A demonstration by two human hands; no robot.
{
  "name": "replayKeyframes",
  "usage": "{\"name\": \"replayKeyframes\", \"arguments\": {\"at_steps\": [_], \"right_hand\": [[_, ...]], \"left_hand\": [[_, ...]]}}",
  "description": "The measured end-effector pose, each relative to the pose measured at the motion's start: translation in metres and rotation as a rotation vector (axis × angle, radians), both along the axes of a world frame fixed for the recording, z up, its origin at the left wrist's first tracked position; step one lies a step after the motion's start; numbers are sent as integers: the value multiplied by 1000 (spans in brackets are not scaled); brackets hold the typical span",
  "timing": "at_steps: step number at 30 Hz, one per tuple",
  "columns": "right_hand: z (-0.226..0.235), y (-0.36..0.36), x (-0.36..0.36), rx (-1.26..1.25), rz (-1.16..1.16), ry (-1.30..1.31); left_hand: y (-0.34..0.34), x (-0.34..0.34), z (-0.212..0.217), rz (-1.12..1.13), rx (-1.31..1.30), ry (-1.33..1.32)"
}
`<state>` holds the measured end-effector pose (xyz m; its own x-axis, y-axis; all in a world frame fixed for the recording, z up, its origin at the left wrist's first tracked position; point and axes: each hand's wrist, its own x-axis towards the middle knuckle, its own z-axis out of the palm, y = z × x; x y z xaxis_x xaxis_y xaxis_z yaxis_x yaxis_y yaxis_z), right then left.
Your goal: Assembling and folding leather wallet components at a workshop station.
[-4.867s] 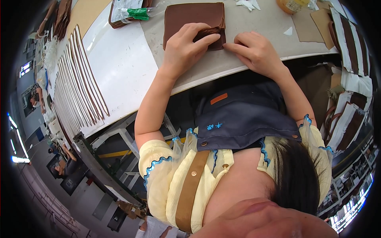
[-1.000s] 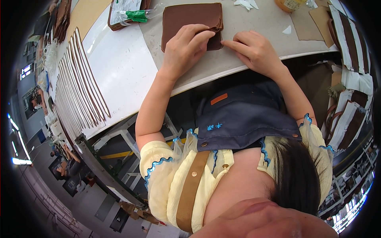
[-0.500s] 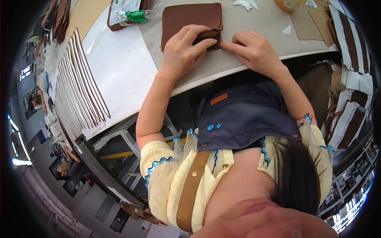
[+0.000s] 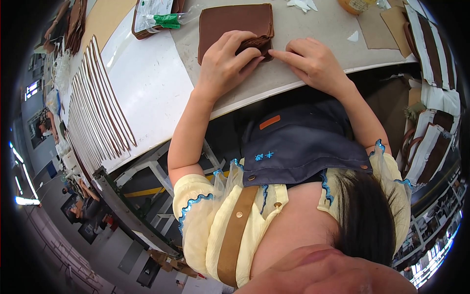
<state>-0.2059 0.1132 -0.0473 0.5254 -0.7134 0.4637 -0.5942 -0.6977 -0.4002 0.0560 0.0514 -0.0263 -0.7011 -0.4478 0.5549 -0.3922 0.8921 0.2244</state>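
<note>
Close to the table's near edge lies a stack of square brown leather pieces (image 4: 230,24). My left hand (image 4: 226,63) reaches over its near side, fingers and thumb closed on the leather, with the layers at the near right corner bent up. Lower layers stay flat on the table beneath. At that corner my right hand (image 4: 313,61) stretches its index finger out so that the tip touches the leather; its other fingers are loosely curled, and I see nothing held in them. Under my left fingers the leather is partly hidden.
Left of the stack, a brown leather bundle (image 4: 147,33) carries clear plastic and green tape. Many narrow strips (image 4: 98,98) lie along the white table section (image 4: 152,83). White scraps (image 4: 302,5), a round amber container (image 4: 356,6) and brown sheets (image 4: 379,32) are to the right.
My right index fingertip has moved slightly left and up, onto the leather corner. The left fingers have shifted a little at the bent layers; the stack stays in almost the same place.
</note>
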Motion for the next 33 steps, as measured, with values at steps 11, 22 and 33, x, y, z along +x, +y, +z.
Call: {"name": "replayKeyframes", "arguments": {"at_steps": [11,22,33], "right_hand": [[3,0,1,-12,-30,3],[4,0,1,-26,-30,14],[1,0,0,-25,-14,-5]], "left_hand": [[2,2,1,40,29,-28],[1,3,1,18,44,-30],[4,-1,5,28,61,-30]]}}
